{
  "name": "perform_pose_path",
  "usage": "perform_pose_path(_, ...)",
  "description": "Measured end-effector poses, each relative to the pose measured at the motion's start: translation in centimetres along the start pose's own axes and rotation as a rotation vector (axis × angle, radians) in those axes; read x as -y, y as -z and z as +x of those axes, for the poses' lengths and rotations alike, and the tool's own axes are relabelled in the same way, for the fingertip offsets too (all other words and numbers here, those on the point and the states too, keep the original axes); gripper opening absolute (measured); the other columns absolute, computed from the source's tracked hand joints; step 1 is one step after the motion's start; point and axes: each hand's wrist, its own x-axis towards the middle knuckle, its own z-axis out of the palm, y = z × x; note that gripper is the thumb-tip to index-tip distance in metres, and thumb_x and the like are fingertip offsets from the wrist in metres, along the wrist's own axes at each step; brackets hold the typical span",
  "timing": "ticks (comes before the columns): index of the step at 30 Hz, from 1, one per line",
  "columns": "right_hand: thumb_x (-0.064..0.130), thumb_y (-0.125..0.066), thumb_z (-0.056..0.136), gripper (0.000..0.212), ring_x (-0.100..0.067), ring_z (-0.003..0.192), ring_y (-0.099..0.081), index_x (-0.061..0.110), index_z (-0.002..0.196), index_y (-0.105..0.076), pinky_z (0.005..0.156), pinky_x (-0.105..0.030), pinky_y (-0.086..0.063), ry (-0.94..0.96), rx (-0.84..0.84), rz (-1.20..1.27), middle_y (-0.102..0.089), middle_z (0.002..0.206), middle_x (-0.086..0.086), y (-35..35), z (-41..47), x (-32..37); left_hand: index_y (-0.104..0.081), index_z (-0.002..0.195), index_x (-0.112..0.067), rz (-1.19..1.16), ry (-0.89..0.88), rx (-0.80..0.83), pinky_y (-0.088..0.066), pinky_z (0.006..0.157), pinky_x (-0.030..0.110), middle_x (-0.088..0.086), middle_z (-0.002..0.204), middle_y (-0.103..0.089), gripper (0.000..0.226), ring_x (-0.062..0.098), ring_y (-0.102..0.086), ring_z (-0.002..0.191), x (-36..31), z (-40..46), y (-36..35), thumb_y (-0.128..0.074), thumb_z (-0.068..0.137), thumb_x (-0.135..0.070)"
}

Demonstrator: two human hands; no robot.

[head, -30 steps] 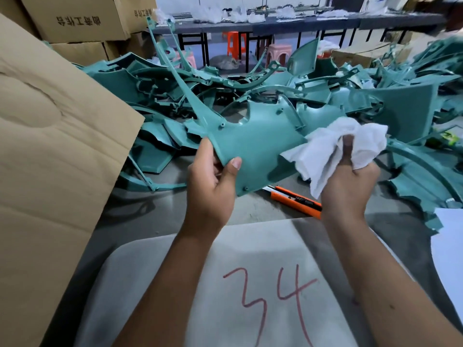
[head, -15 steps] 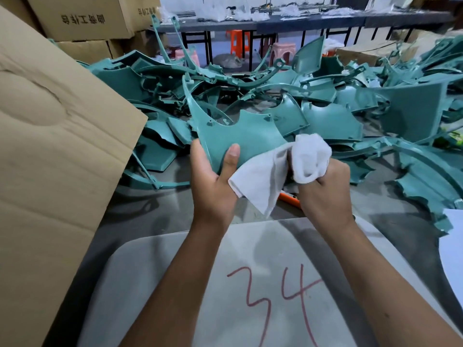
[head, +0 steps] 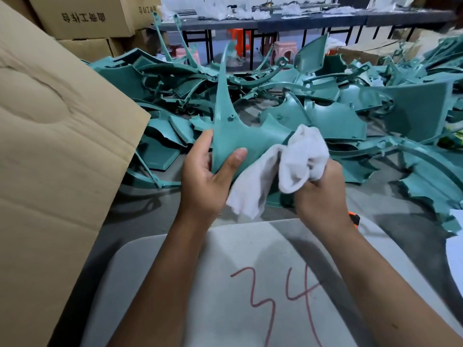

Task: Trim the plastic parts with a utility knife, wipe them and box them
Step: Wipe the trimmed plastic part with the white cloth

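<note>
Here, in the head view, the left hand [head: 204, 176] grips a teal plastic part [head: 234, 136] at its lower edge, thumb pressed on its face, the long spike pointing up. The right hand [head: 322, 194] clutches a white cloth [head: 280, 166] against the part's right side. An orange sliver by the right wrist is probably the utility knife [head: 354, 219]. Behind lies a heap of teal parts [head: 350, 108]; a cardboard flap [head: 55, 136] stands left.
</note>
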Motion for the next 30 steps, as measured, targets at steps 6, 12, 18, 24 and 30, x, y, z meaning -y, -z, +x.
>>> perform_pose_path(6,0.029,-0.067,0.094,0.028,-0.003,0.065,-0.046,0.023,0.067,-0.061,0.055,-0.021,-0.041,-0.236,-0.435,0.212,-0.058,0.065,0.017,0.1,0.4,0.5,-0.070,0.107,-0.028,-0.226,0.335,-0.024,-0.057,0.063,0.031,0.001,0.099,-0.077,0.021,0.019,-0.073,0.086,0.4,-1.1,-2.0,-0.074,0.087,-0.032)
perform_pose_path(12,0.025,-0.059,0.084,0.027,-0.011,0.066,-0.037,0.000,0.073,-0.057,0.060,-0.026,-0.031,-0.208,-0.350,0.278,-0.047,0.068,0.004,0.0,0.6,-0.4,-0.075,0.106,-0.018,-0.258,0.377,0.052,-0.061,0.081,0.037,0.005,0.103,-0.079,0.022,0.023,-0.075,0.096,0.7,-1.6,-3.2,-0.074,0.084,-0.014)
perform_pose_path(18,0.024,-0.071,0.096,0.027,-0.018,0.083,-0.052,0.000,0.083,-0.068,0.075,-0.040,-0.046,-0.239,-0.233,0.431,-0.061,0.078,-0.011,-0.5,0.5,-0.3,-0.081,0.099,-0.025,-0.280,0.431,0.203,-0.062,0.068,0.039,0.007,0.101,-0.078,0.020,0.026,-0.076,0.092,0.5,-0.1,0.6,-0.065,0.089,-0.018)
perform_pose_path(24,0.008,-0.049,0.107,0.046,-0.010,0.074,-0.072,0.024,0.077,-0.081,0.071,-0.029,-0.059,-0.342,-0.200,0.810,-0.075,0.079,0.008,-0.2,1.4,-0.1,-0.059,0.123,-0.014,-0.173,0.390,0.148,-0.059,0.079,0.034,0.003,0.118,-0.074,0.032,0.021,-0.072,0.106,1.4,0.2,2.9,-0.069,0.093,-0.020)
perform_pose_path(30,0.008,-0.071,0.089,0.019,-0.021,0.064,-0.050,0.004,0.076,-0.057,0.057,-0.034,-0.043,-0.277,0.203,0.333,-0.056,0.068,-0.009,-0.5,0.1,-0.5,-0.058,0.120,-0.012,-0.031,0.274,-0.057,-0.053,0.087,0.018,-0.015,0.110,-0.074,0.019,0.003,-0.069,0.106,2.3,0.3,1.6,-0.058,0.102,-0.009)
